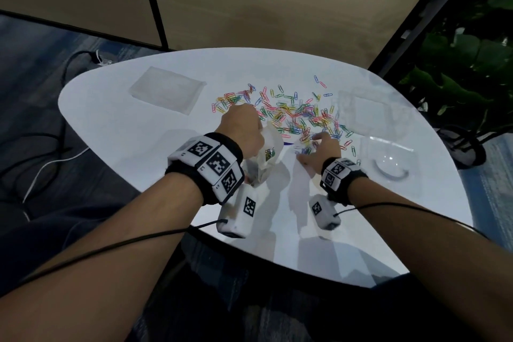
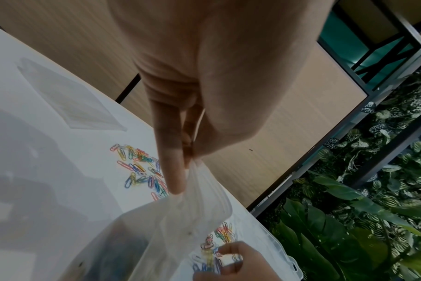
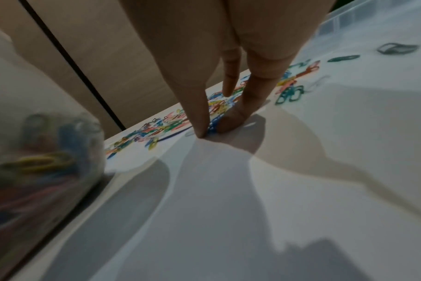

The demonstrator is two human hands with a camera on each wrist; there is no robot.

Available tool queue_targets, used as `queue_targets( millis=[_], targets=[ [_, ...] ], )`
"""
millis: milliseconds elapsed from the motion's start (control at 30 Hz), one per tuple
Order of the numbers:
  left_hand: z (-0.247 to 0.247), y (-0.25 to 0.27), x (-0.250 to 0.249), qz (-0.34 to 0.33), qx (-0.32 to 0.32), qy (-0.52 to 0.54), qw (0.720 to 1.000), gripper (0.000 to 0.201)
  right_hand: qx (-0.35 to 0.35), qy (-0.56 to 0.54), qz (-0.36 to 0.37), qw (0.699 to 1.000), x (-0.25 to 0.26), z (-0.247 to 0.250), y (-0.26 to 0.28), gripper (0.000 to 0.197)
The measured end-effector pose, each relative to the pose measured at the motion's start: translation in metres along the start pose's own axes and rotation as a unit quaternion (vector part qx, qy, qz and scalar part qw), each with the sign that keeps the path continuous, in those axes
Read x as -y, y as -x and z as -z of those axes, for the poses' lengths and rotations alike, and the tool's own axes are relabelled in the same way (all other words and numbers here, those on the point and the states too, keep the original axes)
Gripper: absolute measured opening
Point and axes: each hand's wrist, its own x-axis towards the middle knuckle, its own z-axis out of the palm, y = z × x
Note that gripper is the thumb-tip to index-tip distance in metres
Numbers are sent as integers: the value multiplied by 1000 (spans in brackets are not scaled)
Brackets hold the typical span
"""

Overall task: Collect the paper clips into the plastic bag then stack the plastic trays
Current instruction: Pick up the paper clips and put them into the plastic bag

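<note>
From the head view, the white desk [image 1: 133, 130] carries a broad scatter of coloured paper clips [image 1: 291, 111] across its middle; the left hand [image 1: 241, 130] sits at the near-left edge of that scatter and holds up the plastic bag [image 1: 268, 153], which hangs from it with a few clips already inside; the right hand [image 1: 322, 151] is at the near-right edge of the scatter, fingers bent down onto a small bunch of clips; a frosted plastic tray [image 1: 169, 91] lies well left of the scatter, a clear tray [image 1: 372, 111] lies just right of it, and a third clear tray [image 1: 388, 164] with a round dimple lies nearer, beside the right hand; dark cables [image 1: 55, 144] trail on the floor left of the desk, and leafy plants [image 1: 472, 78] stand to its right. From the left wrist view, the left hand [image 2: 204, 85] pinches the rim of the bag [image 2: 180, 218] between thumb and fingers [image 2: 171, 167], the mouth held open; clips [image 2: 139, 167] lie on the desk beyond the bag; the right hand [image 2: 238, 264] below curls its fingers round several clips. From the right wrist view, the right hand [image 3: 216, 66] presses thumb and fingers [image 3: 199, 121] together on clips [image 3: 214, 121] at the near edge of the scatter; the bag [image 3: 41, 161], blurred, shows clips inside at the left.
</note>
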Motion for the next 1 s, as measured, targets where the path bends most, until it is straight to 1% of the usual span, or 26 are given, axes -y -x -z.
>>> queue_targets(
  millis=[67, 100, 167, 233, 333, 433, 500, 567, 600, 667, 700, 733, 767, 800, 833, 900, 933, 967, 1000],
  targets=[
    [-1, -2, 1, -1, 4, -6, 1000, 20, -6, 45, 26, 999, 6, 0, -13, 65],
    [-1, -2, 0, 1, 7, -9, 1000, 22, 3, 80, 46, 996, 9, -1, -19, 65],
    [-2, -2, 0, 2, 9, -6, 1000, 22, 30, 159, 84, 983, 12, -3, -29, 62],
    [-3, -3, 1, 2, 7, 1, 1000, 18, 37, 216, 118, 969, 16, -5, -32, 57],
    [-4, -4, 3, 3, 6, 8, 1000, 26, 9, 244, 167, 955, 22, -5, -31, 40],
    [-5, -3, 2, 1, 9, 8, 1000, 29, -5, 239, 163, 957, 23, 1, -28, 25],
    [-6, -2, 1, 3, 11, 6, 1000, 28, 3, 219, 148, 964, 21, 8, -27, 22],
    [-6, -3, 0, -2, 10, 4, 1000, 26, 21, 178, 118, 977, 17, 16, -26, 21],
    [-7, -3, 0, -3, 10, 3, 1000, 28, 22, 142, 97, 985, 14, 21, -25, 16],
    [-6, -4, 0, 0, 12, 5, 1000, 31, 24, 34, 45, 998, 13, 32, -23, 6],
    [-7, -5, 0, -1, 12, 6, 1000, 32, 30, -40, 19, 999, 13, 38, -24, 3],
    [-7, -6, 0, 0, 13, 6, 1000, 32, 51, -136, -10, 989, 17, 44, -21, 4],
    [-8, -7, -1, -3, 14, 6, 1000, 31, 81, -250, -39, 964, 22, 51, -19, 6],
    [-9, -8, -2, -4, 14, 8, 1000, 29, 105, -342, -48, 933, 28, 58, -15, 7],
    [-10, -8, -2, -5, 12, 11, 1000, 28, 127, -410, -45, 902, 34, 63, -11, 12],
    [-13, -9, -5, -5, 12, 21, 1000, 27, 197, -487, -30, 850, 48, 74, 8, 19],
    [-15, -9, -5, -5, 11, 26, 1000, 28, 239, -494, -23, 836, 56, 76, 19, 18],
    [-16, -9, -6, -5, 8, 31, 999, 28, 273, -486, -12, 830, 63, 77, 31, 15],
    [-17, -9, -7, -4, 4, 36, 999, 27, 294, -462, 1, 837, 67, 75, 42, 11]
  ],
)
